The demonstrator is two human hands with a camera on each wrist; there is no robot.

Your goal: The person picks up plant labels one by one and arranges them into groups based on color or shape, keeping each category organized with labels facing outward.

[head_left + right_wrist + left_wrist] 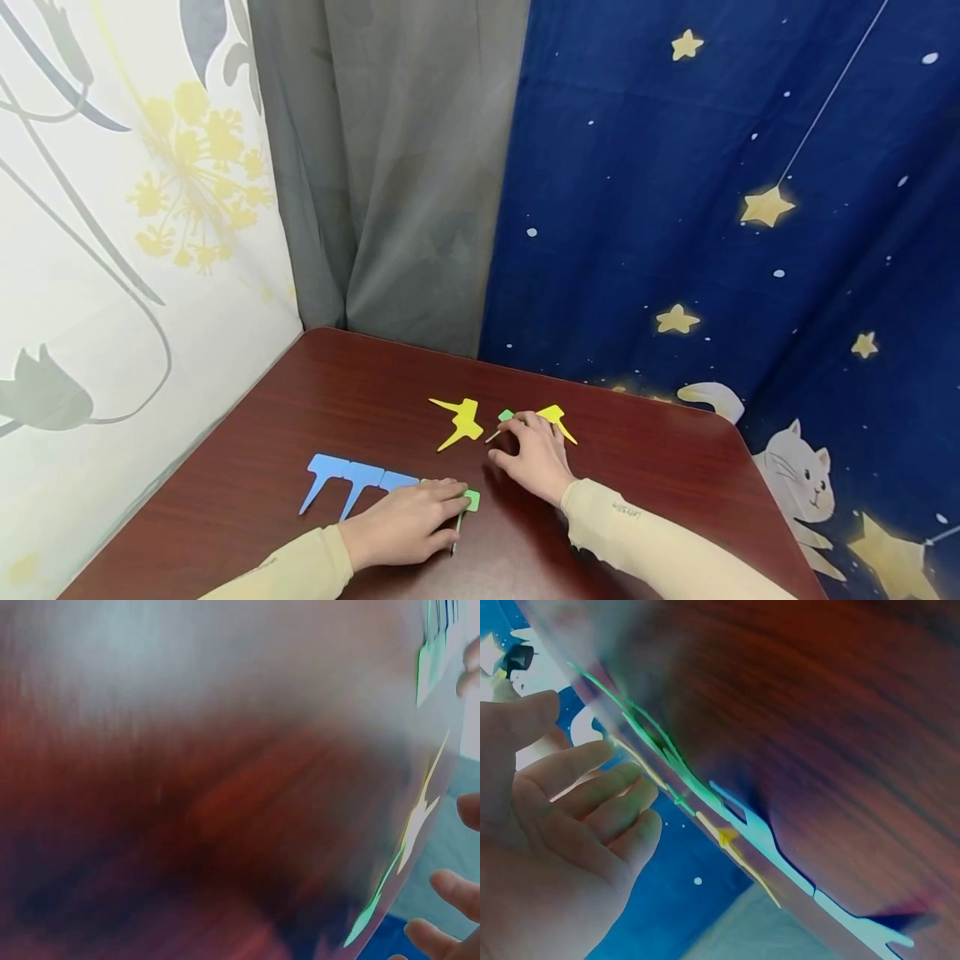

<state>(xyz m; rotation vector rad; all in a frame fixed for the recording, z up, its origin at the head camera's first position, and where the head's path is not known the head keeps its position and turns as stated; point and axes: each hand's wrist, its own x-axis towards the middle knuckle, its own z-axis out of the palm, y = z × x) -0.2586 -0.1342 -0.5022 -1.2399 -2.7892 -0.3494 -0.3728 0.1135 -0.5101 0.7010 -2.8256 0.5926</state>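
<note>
T-shaped plastic plant labels lie on the dark red table. In the head view, my left hand [411, 523] lies low over the right end of a front row, its fingers outstretched and loosely bent. A green plant label [472, 500] peeks out past those fingertips, and blue plant labels [365, 475] stretch off to the left. Farther back, my right hand [534, 457] reaches over another green plant label [506, 414], partly hidden by the fingers. The right wrist view shows its fingers [456, 894] spread, with nothing between them.
Two yellow plant labels [467, 419] lie together left of the right hand, and another yellow plant label [552, 413] lies just behind it. The wooden table [360, 367] ends at a grey curtain [420, 183] and a blue starry curtain [637, 208].
</note>
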